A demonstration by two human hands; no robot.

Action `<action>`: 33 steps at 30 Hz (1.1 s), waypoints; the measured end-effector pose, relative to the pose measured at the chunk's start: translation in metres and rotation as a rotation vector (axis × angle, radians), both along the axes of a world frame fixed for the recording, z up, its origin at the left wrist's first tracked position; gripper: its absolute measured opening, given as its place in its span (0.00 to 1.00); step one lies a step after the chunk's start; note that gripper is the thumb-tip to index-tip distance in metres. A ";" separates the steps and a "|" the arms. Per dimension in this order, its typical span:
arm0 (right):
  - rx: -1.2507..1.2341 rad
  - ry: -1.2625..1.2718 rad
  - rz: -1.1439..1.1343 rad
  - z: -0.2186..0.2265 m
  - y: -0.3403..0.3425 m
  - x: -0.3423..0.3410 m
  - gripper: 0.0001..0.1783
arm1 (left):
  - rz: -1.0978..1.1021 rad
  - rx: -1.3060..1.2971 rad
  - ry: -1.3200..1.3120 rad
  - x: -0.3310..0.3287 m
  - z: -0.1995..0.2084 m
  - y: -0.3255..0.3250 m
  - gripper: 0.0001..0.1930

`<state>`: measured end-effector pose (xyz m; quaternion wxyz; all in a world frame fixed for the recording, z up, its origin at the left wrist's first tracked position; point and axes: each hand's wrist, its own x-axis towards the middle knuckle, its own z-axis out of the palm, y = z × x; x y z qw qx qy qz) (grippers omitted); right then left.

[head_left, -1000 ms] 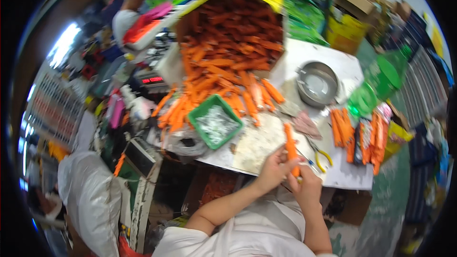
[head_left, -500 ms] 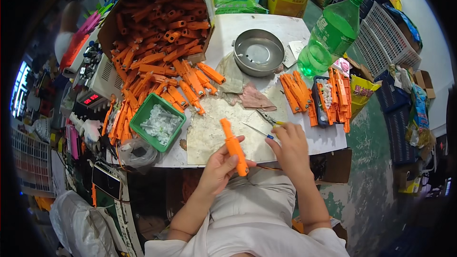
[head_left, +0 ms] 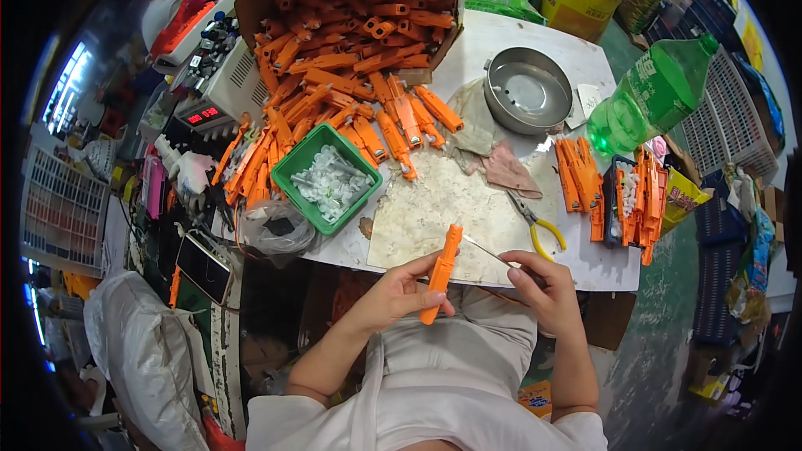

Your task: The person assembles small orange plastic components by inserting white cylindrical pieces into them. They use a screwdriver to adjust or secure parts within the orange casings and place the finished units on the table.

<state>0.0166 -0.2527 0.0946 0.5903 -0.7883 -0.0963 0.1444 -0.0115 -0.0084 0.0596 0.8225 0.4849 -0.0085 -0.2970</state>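
My left hand grips an orange plastic part, long and narrow, held tilted above the table's front edge with its upper end pointing away from me. My right hand pinches a slim screwdriver with a thin metal shaft; the fingers cover its handle. The shaft's tip lies close to the upper end of the orange part, and I cannot tell whether they touch. Beyond my right hand, pliers with yellow handles rest on the table.
A green tub of small translucent pieces stands left of my hands, before a heap of orange parts spilling from a box. Farther off are a metal bowl and a green bottle. More orange parts lie right.
My right hand has picked the screwdriver up off the table and brought its tip near the orange part. The view has shifted, so the table appears farther right.
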 end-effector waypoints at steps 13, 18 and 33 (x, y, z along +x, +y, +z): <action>0.398 0.608 0.137 -0.019 -0.021 0.012 0.15 | -0.122 0.084 0.032 -0.001 0.001 0.005 0.32; -0.569 -0.622 0.134 -0.019 -0.004 -0.013 0.14 | -0.069 0.169 0.008 0.005 -0.001 -0.002 0.32; 0.127 0.466 0.185 -0.008 -0.020 0.001 0.14 | -0.051 0.165 -0.031 0.006 -0.002 -0.004 0.33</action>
